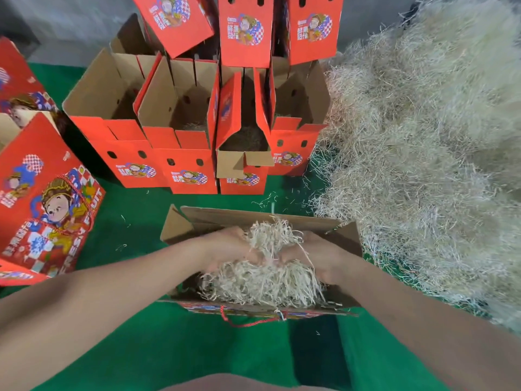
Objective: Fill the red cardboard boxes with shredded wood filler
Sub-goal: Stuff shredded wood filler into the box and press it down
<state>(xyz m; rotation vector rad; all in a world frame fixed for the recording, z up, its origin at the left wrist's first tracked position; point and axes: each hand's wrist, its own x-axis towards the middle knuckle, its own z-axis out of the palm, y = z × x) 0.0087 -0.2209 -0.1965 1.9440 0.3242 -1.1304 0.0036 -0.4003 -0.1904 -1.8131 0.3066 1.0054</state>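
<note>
An open red cardboard box (197, 218) with a red cord handle stands on the green mat right in front of me. A clump of pale shredded wood filler (262, 280) sits in its mouth. My left hand (228, 246) grips the clump from the left. My right hand (315, 258) grips it from the right. Both hands are inside the box opening, partly buried in the strands, so the fingertips are hidden.
A big heap of shredded wood filler (423, 142) fills the right side. A row of open red boxes (183, 162) stands beyond, more stacked behind (245, 32). Printed red boxes (45, 204) lie at the left. Green mat (169, 348) lies near me.
</note>
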